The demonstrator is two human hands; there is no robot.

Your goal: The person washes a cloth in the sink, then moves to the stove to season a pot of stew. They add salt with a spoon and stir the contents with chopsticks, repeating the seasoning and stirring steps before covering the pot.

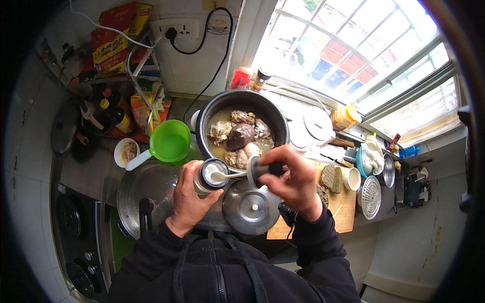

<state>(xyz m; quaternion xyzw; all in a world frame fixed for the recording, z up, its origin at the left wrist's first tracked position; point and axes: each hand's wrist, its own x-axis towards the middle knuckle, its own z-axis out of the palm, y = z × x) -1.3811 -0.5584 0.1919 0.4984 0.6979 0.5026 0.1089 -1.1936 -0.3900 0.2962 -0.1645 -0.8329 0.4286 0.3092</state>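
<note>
My left hand [190,200] holds a small glass jar [206,186] of white granules by its side, with its mouth open. My right hand [290,181], slightly blurred, grips a round lid [256,171] that has a white spoon [230,175] attached. The spoon's bowl is over or just inside the jar's mouth; which one I cannot tell. Just beyond both hands, a large dark cooking pot [204,142] holds several pieces of cooked meat [242,153] and one darker lump [241,136] in cloudy liquid.
A metal lid [248,210] lies below the jar. At left are a green ladle [170,141], a white bowl [118,153] and a large glass-like lid [130,189]. A wooden cutting board [346,217] with stone-like blocks [331,178] is at right. A cord [223,64] runs down behind the pot.
</note>
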